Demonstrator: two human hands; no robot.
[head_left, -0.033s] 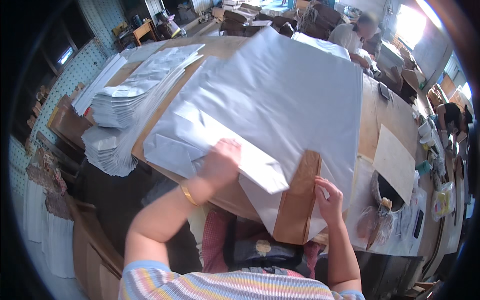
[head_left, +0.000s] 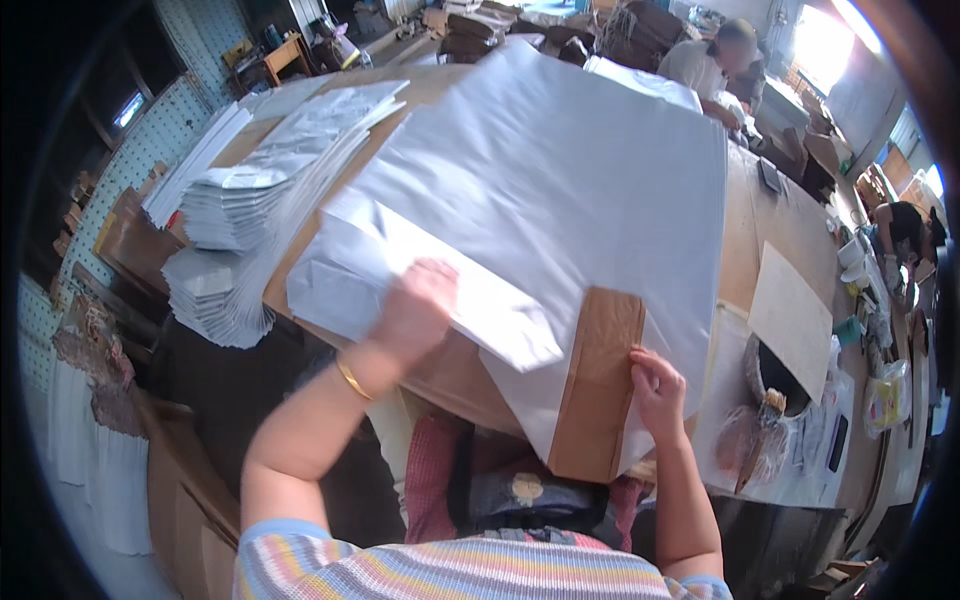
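Observation:
Large white sheets (head_left: 600, 150), paper-like and stacked, cover the middle of the table before me. A long folded white flap (head_left: 490, 300) lies slantwise along their near left side. My left hand (head_left: 418, 305), with a yellow bangle at its wrist, is over this flap; its fingers are curled but smeared by motion. To the right, a flat brown strip (head_left: 598, 395), like cardboard, lies on the sheets' near corner and reaches past the table edge. Thumb and fingers of my right hand (head_left: 658, 390) pinch its right edge.
Stacks of folded white sheets (head_left: 245, 210) stand at the table's left, some overhanging the edge. On the right lie a pale board (head_left: 790, 310), a brush-like tool (head_left: 768, 420) and a dark phone (head_left: 838, 443). One person (head_left: 710, 70) sits across the table; another (head_left: 900, 235) bends at far right.
My left hand has moved left over the flap, and the flap's near end sits slightly farther left. My right hand keeps its pinch on the brown strip, which has barely shifted.

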